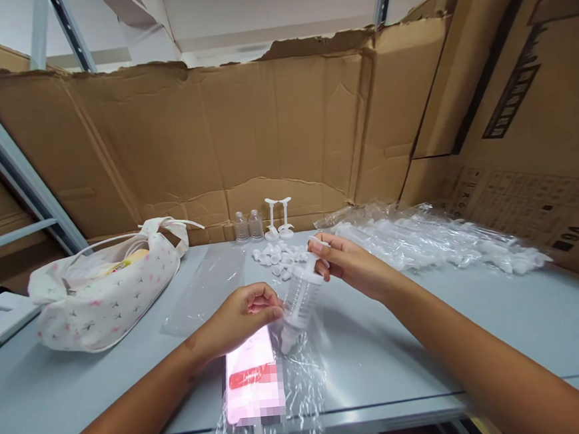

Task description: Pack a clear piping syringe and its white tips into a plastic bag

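Note:
My right hand grips the white plunger end of a clear feeding syringe with markings on its barrel. The syringe is tilted, its pale soft tip pointing down at the mouth of a clear plastic bag. My left hand is closed in a pinch beside the barrel, apparently on the bag's edge; the fingertips are partly hidden. Under the left hand lies a phone with a lit pink screen, partly overlapped by the bag, which hangs over the shelf's front edge.
Behind are small white ring parts, two clear bottles and two white plungers. Bagged white parts lie right. A flowered cloth bag and a flat plastic bag lie left. Cardboard walls the back.

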Action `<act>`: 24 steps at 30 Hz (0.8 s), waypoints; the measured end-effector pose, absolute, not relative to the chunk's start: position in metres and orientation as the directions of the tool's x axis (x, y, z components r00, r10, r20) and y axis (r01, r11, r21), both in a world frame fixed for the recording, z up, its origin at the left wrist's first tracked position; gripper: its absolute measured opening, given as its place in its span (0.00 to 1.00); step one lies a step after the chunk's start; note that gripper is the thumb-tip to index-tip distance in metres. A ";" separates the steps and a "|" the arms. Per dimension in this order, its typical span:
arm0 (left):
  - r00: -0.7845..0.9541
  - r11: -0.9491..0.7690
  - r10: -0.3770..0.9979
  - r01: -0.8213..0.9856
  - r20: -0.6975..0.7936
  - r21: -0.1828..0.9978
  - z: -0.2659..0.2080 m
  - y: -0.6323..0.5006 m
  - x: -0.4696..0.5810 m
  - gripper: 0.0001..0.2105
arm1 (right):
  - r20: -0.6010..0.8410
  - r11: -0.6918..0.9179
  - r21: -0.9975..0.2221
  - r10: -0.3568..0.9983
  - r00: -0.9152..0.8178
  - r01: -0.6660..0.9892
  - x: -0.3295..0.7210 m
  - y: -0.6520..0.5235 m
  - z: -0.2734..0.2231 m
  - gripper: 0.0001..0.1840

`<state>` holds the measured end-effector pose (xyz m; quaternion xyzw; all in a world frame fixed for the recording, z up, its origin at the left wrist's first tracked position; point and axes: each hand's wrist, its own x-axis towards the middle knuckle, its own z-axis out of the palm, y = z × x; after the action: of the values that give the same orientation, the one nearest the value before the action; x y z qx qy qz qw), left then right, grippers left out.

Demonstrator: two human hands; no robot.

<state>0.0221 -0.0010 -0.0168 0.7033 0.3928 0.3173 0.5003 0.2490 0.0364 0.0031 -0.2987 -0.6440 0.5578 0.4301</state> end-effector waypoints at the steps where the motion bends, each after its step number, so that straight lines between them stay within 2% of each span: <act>1: 0.485 -0.197 0.873 0.242 0.057 0.950 -0.017 -0.002 0.023 0.07 | 0.216 0.194 -0.976 0.865 -0.454 -0.095 0.248 0.035 0.003 0.16; 9: 0.455 -0.154 0.887 0.134 0.077 0.979 -0.013 -0.007 0.027 0.07 | 0.214 0.262 -0.964 0.872 -0.440 0.051 0.242 0.027 0.006 0.16; 13: 0.442 -0.107 0.895 0.079 0.062 0.991 -0.008 -0.011 0.034 0.08 | 0.228 0.277 -0.960 0.868 -0.442 0.049 0.242 0.026 0.006 0.16; 17: 0.432 -0.155 0.895 0.059 0.114 0.986 0.001 -0.017 0.044 0.08 | 0.293 0.344 -0.937 0.863 -0.410 0.054 0.241 0.020 0.009 0.14; 21: 0.443 -0.179 0.887 0.064 0.133 0.982 0.014 -0.023 0.051 0.08 | 0.393 0.467 -0.879 0.825 -0.405 0.099 0.245 0.012 0.017 0.12; 24: 0.429 -0.230 0.885 0.068 0.180 0.971 0.024 -0.025 0.052 0.08 | 0.463 0.589 -0.776 0.775 -0.430 0.225 0.250 0.007 0.023 0.12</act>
<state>0.0525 -0.0251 0.0240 0.6742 0.3537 0.4008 0.5097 0.2496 0.0069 0.0227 -0.3195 -0.7820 0.3216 0.4277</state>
